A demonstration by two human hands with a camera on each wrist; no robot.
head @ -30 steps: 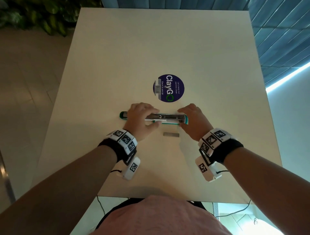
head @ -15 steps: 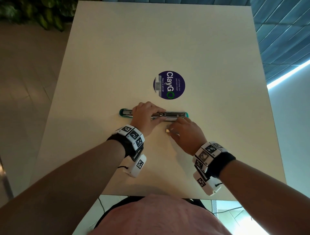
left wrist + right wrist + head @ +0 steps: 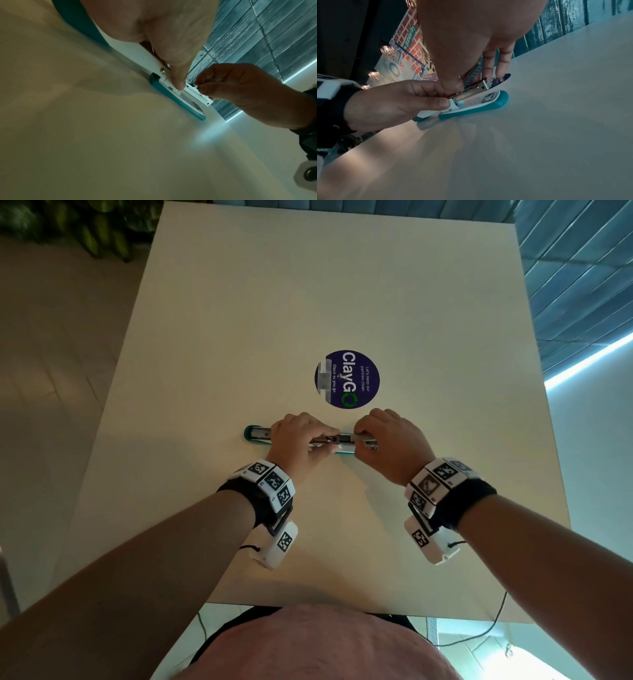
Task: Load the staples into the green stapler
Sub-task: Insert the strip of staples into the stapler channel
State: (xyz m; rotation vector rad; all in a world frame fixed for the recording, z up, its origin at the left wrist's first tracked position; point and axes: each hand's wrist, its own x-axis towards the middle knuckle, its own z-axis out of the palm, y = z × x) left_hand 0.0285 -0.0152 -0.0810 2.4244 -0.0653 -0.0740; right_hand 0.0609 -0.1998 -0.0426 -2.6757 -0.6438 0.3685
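The green stapler (image 3: 257, 434) lies opened out flat across the middle of the table (image 3: 342, 285). My left hand (image 3: 305, 438) grips its middle at the hinge, thumb on the near side (image 3: 443, 103). The metal magazine (image 3: 476, 88) sticks out to the right above the teal base (image 3: 488, 106). My right hand (image 3: 385, 441) pinches a strip of staples (image 3: 473, 73) between thumb and fingers. The strip is tilted, with its lower end at the magazine. In the left wrist view the right hand's fingertips (image 3: 201, 86) meet the white stapler arm (image 3: 197, 93).
A round purple sticker (image 3: 346, 379) sits on the table just behind the stapler. The table's near edge (image 3: 342, 609) is close to my body, with a cable (image 3: 496, 621) hanging below it. Potted leaves (image 3: 85, 231) stand beyond the far left corner.
The staple strip lay on the table in front of the stapler. My right hand dropped onto it, picked it up and brought it over the magazine. My left hand stayed on the stapler.
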